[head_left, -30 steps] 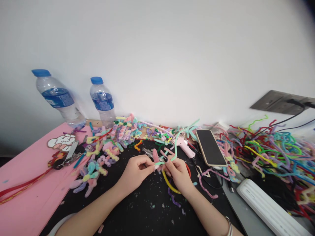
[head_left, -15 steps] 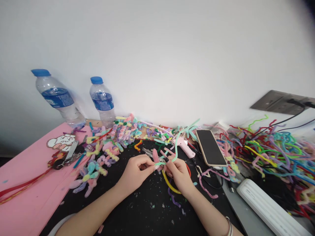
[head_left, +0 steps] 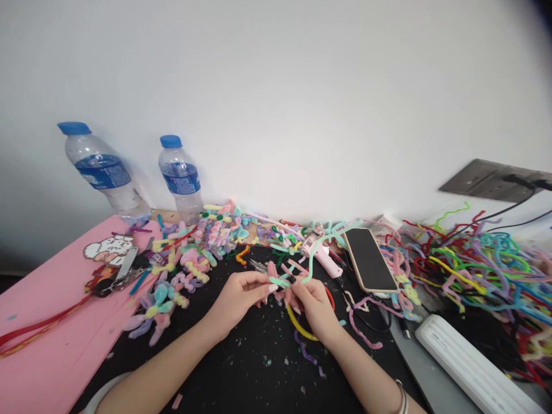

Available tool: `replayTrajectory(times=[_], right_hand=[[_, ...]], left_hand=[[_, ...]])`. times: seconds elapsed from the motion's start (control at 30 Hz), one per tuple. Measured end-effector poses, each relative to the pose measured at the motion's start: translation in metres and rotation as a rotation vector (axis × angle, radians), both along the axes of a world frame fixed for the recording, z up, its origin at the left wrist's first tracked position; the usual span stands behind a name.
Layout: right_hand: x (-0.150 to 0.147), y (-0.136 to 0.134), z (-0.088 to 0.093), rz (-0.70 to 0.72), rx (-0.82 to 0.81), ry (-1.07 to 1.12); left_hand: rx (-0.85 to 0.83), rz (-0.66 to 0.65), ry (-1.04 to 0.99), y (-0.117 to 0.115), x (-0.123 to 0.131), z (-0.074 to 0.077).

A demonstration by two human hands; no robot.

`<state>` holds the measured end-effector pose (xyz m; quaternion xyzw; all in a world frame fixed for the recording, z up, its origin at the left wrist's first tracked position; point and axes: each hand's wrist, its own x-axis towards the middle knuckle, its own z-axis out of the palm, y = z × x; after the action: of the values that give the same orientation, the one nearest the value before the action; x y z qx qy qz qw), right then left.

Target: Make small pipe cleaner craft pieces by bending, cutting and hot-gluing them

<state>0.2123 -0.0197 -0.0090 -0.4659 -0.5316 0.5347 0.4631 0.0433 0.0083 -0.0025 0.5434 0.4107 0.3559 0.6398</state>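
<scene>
A mint green pipe cleaner [head_left: 311,260] runs between my two hands, its long free end curving up and to the right past the pink glue gun [head_left: 326,261]. My left hand [head_left: 240,296] pinches its short end between thumb and fingertips. My right hand [head_left: 311,302] is closed on the same strand a little to the right. Just behind the fingertips lie a pink fuzzy piece [head_left: 272,270] and the metal tips of a pair of pliers or scissors [head_left: 257,265], partly hidden. A yellow pipe cleaner [head_left: 302,326] curves beneath my right hand.
Heaps of pipe cleaner pieces [head_left: 224,230] line the wall; a tangle [head_left: 487,264] lies at right. Two water bottles [head_left: 180,178] stand back left. A phone [head_left: 371,260], a white power strip [head_left: 474,362], keys [head_left: 123,276] and a pink sheet [head_left: 47,322] surround the black mat [head_left: 254,368].
The free end of the mint green pipe cleaner has swung down and to the right, toward the phone. My left fingers have shifted slightly along its short end.
</scene>
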Motion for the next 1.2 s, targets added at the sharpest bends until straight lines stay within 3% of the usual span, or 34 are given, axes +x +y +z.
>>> replayTrajectory(times=[0.13,0.33,0.77,1.2], right_hand=[[0.0005,0.0006,-0.0030,-0.025,-0.024,0.046],[0.0005,0.0006,-0.0026,-0.010,-0.033,0.024],[0.0032,0.0027,-0.0077,-0.010,-0.055,0.091],[0.0004,0.0010,-0.0020,-0.008,0.009,0.020]], left_hand=[[0.014,0.006,0.012,-0.0005,-0.0009,-0.0012],[0.203,0.010,0.117,0.0016,-0.0026,-0.0036],[0.227,0.009,0.158,0.0023,-0.0038,-0.0022],[0.368,0.056,0.150,0.0003,-0.0025,-0.0006]])
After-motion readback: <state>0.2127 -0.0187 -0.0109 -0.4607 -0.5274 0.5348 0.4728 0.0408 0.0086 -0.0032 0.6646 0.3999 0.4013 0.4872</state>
